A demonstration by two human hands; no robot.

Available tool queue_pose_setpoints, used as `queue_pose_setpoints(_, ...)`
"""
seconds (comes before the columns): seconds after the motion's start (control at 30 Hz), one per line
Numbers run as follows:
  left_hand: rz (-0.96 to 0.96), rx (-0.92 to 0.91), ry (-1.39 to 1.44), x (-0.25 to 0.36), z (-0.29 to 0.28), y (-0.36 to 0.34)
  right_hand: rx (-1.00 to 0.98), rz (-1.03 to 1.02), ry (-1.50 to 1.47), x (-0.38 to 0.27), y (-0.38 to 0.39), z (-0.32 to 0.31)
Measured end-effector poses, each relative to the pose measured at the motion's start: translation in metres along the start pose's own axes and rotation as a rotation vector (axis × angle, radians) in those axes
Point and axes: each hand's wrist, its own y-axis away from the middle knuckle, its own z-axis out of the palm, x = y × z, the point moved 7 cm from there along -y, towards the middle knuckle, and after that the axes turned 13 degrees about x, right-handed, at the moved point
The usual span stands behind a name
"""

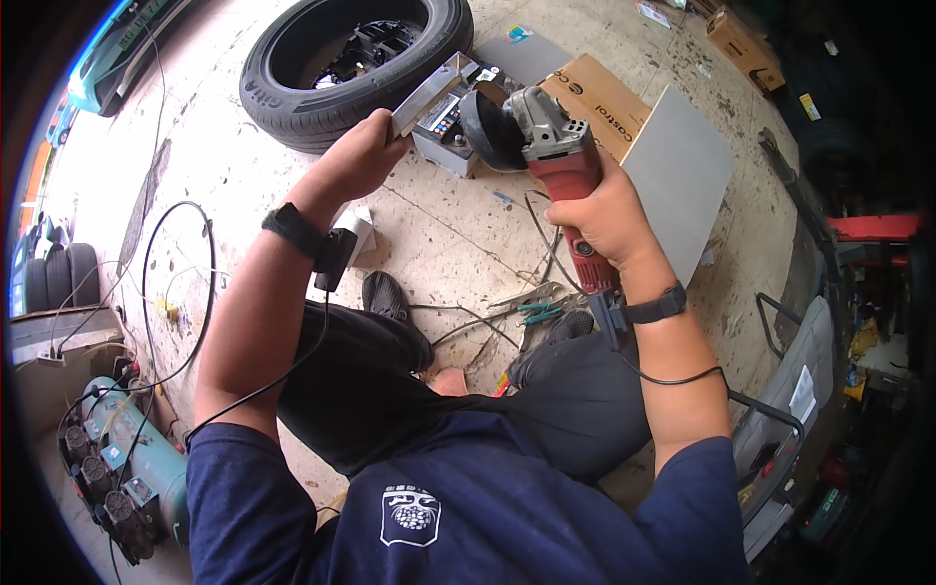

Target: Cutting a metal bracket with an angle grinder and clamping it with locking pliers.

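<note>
My left hand (pixel 361 156) is closed round the near end of a flat silver metal bar (pixel 434 95), which slants up and away to the right. In my right hand (pixel 614 222) is a red angle grinder (pixel 568 175), gripped by its body. The grinder's dark round guard (pixel 490 134) faces the bar, close to its far end; whether the disc touches the metal I cannot tell. Below the bar and behind the guard stands a car battery (pixel 448 154) on the floor. Locking pliers (pixel 526 296) and green-handled pliers (pixel 539 314) lie between my feet.
A large tyre (pixel 292 117) with black parts inside lies beyond my left hand. To the right are a cardboard box (pixel 597 97) and a grey board (pixel 682 175). Cables run over the floor. A green air compressor (pixel 146 439) stands at the left, a grey padded creeper (pixel 795 380) at the right.
</note>
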Motion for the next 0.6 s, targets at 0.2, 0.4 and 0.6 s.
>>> queue_pose_setpoints(0.2, -0.018, -0.004, -0.018, 0.012, 0.003, -0.005, 0.008, -0.043, -0.079, -0.011, 0.005, 0.032)
queue_pose_setpoints(0.4, 0.061, 0.099, 0.02, 0.013, 0.003, -0.008, 0.042, -0.072, -0.076, -0.013, 0.002, 0.052)
queue_pose_setpoints(0.6, 0.084, 0.136, -0.008, 0.017, 0.0, -0.007, 0.077, -0.107, -0.012, -0.017, -0.004, 0.053)
